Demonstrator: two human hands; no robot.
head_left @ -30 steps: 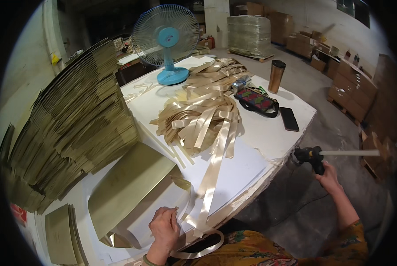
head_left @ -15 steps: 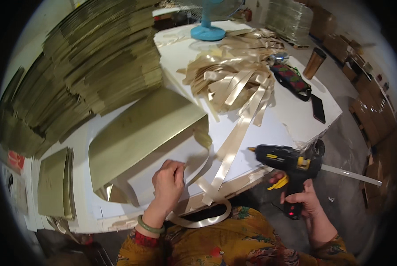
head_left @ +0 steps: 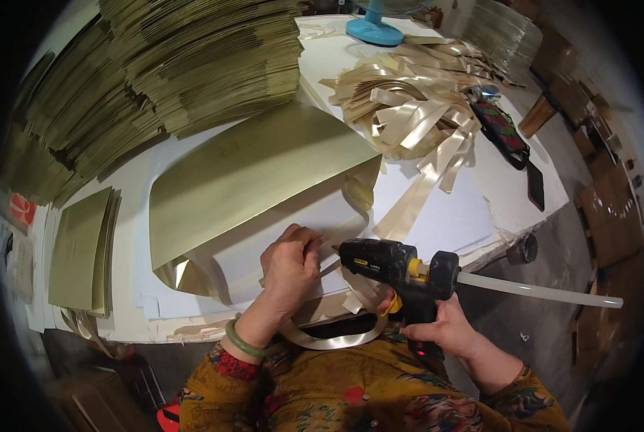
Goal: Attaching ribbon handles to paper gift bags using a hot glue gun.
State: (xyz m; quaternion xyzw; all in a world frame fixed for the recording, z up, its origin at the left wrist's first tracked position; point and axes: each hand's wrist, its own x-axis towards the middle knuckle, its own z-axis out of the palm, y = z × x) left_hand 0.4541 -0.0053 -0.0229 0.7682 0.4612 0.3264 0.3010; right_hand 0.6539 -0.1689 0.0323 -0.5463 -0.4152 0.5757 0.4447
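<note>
My right hand (head_left: pixel 448 327) grips a black and yellow hot glue gun (head_left: pixel 387 263) by its handle, a finger at the yellow trigger. A long translucent glue stick (head_left: pixel 545 288) sticks out of its back. The nozzle points left, close to the fingertips of my left hand (head_left: pixel 291 270). Those fingers are pinched at the white inside of a gold paper bag (head_left: pixel 264 176), which lies with its mouth toward me. They appear to hold a cream satin ribbon (head_left: pixel 336 340), whose loop hangs over the table's front edge; the pinched end is mostly hidden.
A heap of cream ribbons (head_left: pixel 408 119) lies beyond the bag, one strand trailing toward me. Tall stacks of folded gold bags (head_left: pixel 207 65) stand back left, smaller gold bags (head_left: pixel 81 252) at the left. A blue fan (head_left: pixel 374 30), pouch (head_left: pixel 500 133), phone (head_left: pixel 535 186) and brown tumbler (head_left: pixel 538 115) stand farther off.
The glue gun has moved left, bringing its nozzle close to my left fingertips. My left hand stays pinched at the bag. The view has shifted a little.
</note>
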